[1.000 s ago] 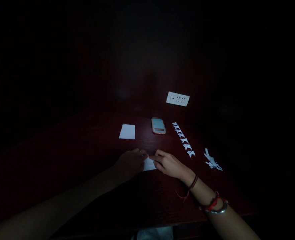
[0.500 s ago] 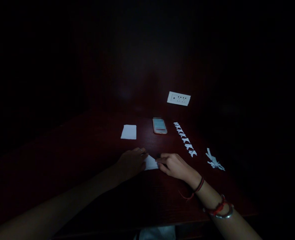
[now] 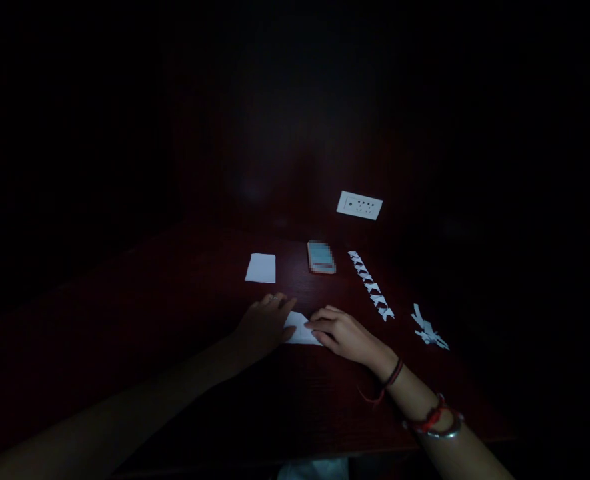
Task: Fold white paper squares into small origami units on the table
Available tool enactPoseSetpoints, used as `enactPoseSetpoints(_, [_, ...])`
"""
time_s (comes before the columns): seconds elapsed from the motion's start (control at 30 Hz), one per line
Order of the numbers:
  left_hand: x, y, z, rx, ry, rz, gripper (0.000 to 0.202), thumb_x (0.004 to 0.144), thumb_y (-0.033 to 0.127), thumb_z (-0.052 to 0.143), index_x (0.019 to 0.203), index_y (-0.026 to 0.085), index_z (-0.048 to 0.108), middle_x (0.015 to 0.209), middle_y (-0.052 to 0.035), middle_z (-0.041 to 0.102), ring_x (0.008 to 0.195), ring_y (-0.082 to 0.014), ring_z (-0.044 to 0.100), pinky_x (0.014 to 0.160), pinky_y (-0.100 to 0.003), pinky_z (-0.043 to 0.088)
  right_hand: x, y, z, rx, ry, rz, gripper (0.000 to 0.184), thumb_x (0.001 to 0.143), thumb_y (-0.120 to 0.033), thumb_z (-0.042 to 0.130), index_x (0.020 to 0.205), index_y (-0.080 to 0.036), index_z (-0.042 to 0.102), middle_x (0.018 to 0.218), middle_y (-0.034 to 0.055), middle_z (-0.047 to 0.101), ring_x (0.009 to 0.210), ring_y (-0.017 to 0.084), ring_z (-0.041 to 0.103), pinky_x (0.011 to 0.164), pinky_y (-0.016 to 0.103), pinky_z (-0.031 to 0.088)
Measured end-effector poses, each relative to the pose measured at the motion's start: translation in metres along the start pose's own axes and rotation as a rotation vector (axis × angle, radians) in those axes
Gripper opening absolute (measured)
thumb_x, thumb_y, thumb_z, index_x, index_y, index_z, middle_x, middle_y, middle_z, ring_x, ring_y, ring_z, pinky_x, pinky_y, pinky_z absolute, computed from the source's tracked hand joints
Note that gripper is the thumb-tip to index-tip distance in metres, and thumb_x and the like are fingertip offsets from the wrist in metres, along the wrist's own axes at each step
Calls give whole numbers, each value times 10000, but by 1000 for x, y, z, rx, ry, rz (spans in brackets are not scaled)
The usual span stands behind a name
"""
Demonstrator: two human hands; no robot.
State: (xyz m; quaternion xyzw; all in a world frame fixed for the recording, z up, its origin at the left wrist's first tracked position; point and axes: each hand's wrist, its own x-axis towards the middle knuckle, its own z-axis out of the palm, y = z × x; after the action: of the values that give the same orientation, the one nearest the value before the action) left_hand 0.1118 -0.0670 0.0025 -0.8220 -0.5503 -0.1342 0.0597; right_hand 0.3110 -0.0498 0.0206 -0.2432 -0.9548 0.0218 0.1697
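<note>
Fingers of the left hand [image 3: 263, 325] spread over the folded white paper [image 3: 299, 328], thumb on its left part; those of the right hand [image 3: 347, 337] are bent, tips on its right part, and whether they pinch it I cannot tell. The paper lies between the front and back edges of the tabletop [image 3: 205, 293]. Toward the back edge rest a white sheet [image 3: 261, 268] and a pixelated phone [image 3: 321, 257]; toward the right edge, a row of folded pieces [image 3: 373, 288] and loose strips [image 3: 427, 333]
</note>
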Motion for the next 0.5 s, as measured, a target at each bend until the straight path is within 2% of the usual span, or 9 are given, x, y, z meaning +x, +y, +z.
enactPoseSetpoints(0.1, [4,-9,1,-109,-18,-91,595,706,374,507,1201,107,311,1021,-122,480,925,-254,437,721,-337,364,0,1,4,15,-14,0,270,797,-187,399,1034,-197,530,944,36,528,865,137,452,764,260,375])
enactPoseSetpoints(0.2, [8,-14,1,-259,-54,-74,515,706,284,515,1169,144,337,853,-45,539,801,-186,491,654,-266,383,-2,2,4,15,-14,7,270,800,-204,400,1036,-194,530,971,42,526,882,144,450,779,275,378])
enactPoseSetpoints(0.27, [9,-11,1,-279,-47,9,342,724,198,480,1063,177,438,790,-10,540,747,-152,500,644,-242,379,-2,1,4,13,-15,7,267,802,-215,399,1031,-189,533,983,45,526,889,145,450,786,280,379])
enactPoseSetpoints(0.33, [7,-7,-2,-220,-20,119,212,748,146,433,940,185,516,817,-11,535,758,-140,500,675,-245,371,-2,1,4,13,-14,7,264,802,-218,400,1025,-184,536,986,48,528,889,144,452,788,280,380])
enactPoseSetpoints(0.4, [4,-3,-5,-139,-25,220,196,777,139,395,884,192,550,864,-20,535,781,-145,503,683,-257,371,-1,1,4,14,-15,7,262,801,-213,401,1024,-181,536,986,49,530,888,142,454,788,278,381])
enactPoseSetpoints(0.5, [1,-5,-8,-87,-83,325,221,801,153,376,920,210,554,926,-19,549,815,-152,514,673,-258,384,-1,1,4,12,-16,12,267,799,-203,405,1033,-185,532,989,46,532,897,142,451,797,279,375])
